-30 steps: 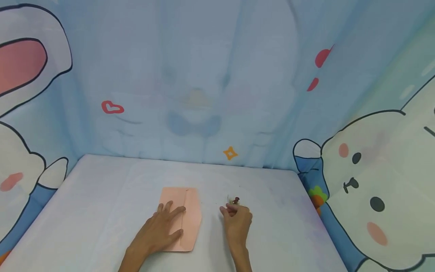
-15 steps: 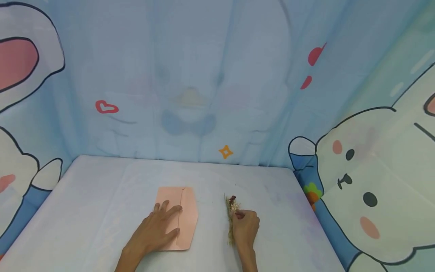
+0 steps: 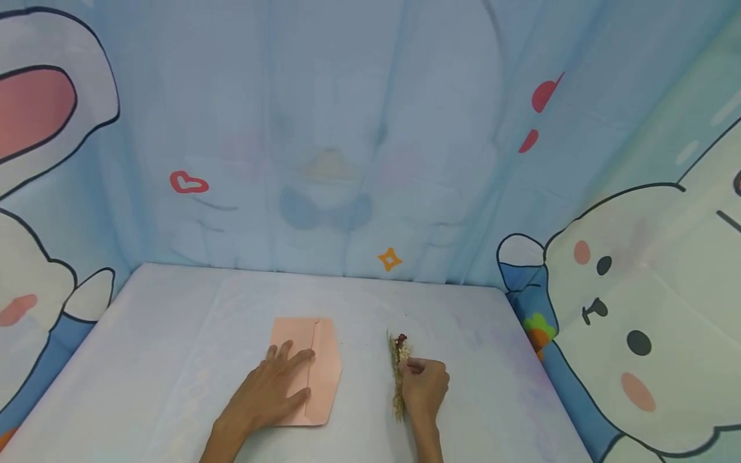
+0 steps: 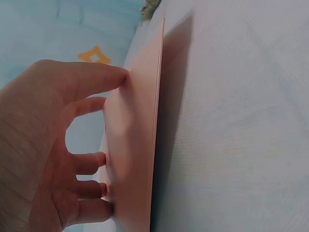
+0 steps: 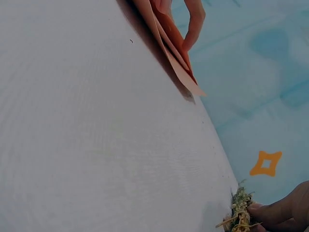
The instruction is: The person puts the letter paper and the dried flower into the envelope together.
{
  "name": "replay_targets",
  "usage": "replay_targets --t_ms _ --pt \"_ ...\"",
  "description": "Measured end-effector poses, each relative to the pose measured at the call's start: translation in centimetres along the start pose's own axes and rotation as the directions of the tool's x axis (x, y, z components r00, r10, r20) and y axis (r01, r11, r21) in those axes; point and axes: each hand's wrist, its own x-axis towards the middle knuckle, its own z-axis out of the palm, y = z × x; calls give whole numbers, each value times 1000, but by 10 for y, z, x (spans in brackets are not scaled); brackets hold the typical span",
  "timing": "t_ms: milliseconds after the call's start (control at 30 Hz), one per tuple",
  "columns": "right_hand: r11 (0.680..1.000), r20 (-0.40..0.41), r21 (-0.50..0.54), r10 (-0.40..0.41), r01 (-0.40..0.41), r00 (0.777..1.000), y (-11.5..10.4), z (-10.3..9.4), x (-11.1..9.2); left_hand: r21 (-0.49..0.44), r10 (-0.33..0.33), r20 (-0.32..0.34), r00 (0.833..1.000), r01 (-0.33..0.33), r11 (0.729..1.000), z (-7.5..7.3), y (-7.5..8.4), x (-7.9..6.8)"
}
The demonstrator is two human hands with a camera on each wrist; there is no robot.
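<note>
White table [image 3: 480,392], pink envelope [image 3: 325,379], dried flower bunch [image 3: 397,381].
The pink envelope, under the left hand [image 3: 267,389] with fingers spread, could crease if pressed hard; right of it, the right hand [image 3: 425,388] pinches the dried flower bunch, which, seemingly brittle, might crumble if squeezed.
</note>
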Motion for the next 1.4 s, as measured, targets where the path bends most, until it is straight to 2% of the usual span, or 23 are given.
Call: replay_targets --t_ms 233,633,833,1200,1400 --pt "1000 1 16 9 -9 1000 -5 -1 2 -38 -33 26 999 34 999 1 1 1" --pt "998 8 55 -20 20 1000 -18 3 1 -17 -39 0 999 39 999 1 1 3" --pt "997 37 69 -32 30 999 -27 11 -4 -29 -19 -11 1000 19 999 1 -1 3" --pt "994 78 91 -72 64 994 -44 29 -15 -44 -25 12 1000 25 999 0 -3 5" --pt "995 94 90 -61 52 994 -51 38 -23 -38 -22 26 999 23 999 1 -5 6"
